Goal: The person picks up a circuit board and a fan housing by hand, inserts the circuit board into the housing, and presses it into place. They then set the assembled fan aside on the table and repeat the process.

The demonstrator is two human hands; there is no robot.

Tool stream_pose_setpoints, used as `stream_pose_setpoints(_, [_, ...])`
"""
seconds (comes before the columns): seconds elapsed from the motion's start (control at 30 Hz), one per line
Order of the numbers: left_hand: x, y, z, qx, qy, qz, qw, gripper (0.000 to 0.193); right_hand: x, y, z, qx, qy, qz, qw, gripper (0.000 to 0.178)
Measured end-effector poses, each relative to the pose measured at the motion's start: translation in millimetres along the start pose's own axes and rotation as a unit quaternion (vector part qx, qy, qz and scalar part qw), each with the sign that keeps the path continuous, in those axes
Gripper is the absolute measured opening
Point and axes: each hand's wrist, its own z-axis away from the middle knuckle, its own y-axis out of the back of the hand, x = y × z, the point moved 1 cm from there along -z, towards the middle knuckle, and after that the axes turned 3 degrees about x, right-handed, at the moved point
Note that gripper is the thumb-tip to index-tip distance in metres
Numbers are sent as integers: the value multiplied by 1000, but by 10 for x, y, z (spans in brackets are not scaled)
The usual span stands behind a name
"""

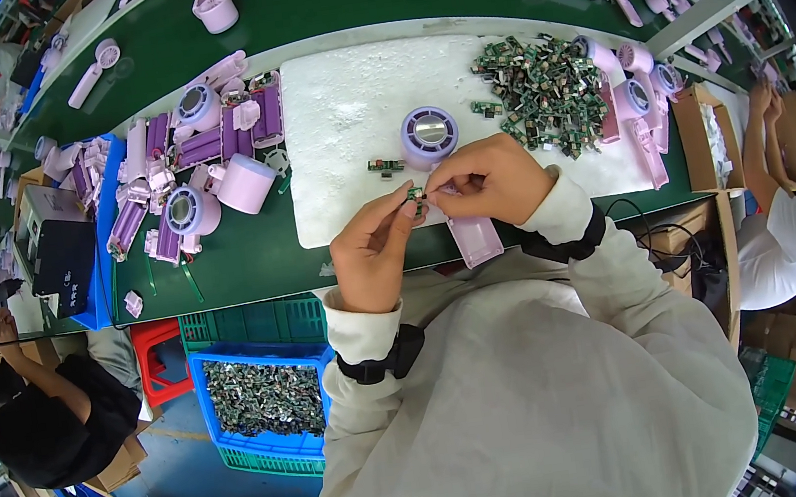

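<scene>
Over the near part of a white foam sheet (331, 108), my left hand (371, 252) pinches a small green circuit board (417, 196) between thumb and fingertips. Against the same board, my right hand (494, 180) has its thumb and forefinger closed at the board's right side. A lilac handheld fan (429, 137) lies just beyond my hands with its round head up; its handle (477, 241) comes out below my right hand, and the stretch between is hidden. Left of the fan head, another loose circuit board (386, 165) rests on the foam.
A large heap of circuit boards (543, 92) covers the foam's right side. Lilac fan parts (246, 183) and purple battery-like pieces crowd the left. Below the table stands a blue crate (197, 373) full of boards. Co-workers sit at left (51, 420) and right (780, 241).
</scene>
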Motion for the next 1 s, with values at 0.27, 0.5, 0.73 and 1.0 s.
stream_pose_setpoints(0.27, [5, 61, -18, -51, 33, 39, 997, 24, 50, 7, 27, -19, 2, -40, 999, 14])
stream_pose_setpoints(0.5, [33, 168, -78, -123, 99, 61, 986, 24, 87, 85, 36, -44, -45, -125, 990, 13])
stream_pose_setpoints(0.73, [10, 106, -79, -113, 66, 76, 988, 21, 84, 75, 51, -46, -71, -134, 987, 13])
stream_pose_setpoints(1.0, [-7, 51, -69, -75, 47, 67, 994, 21, 155, -13, 112, -13, -84, -125, 988, 13])
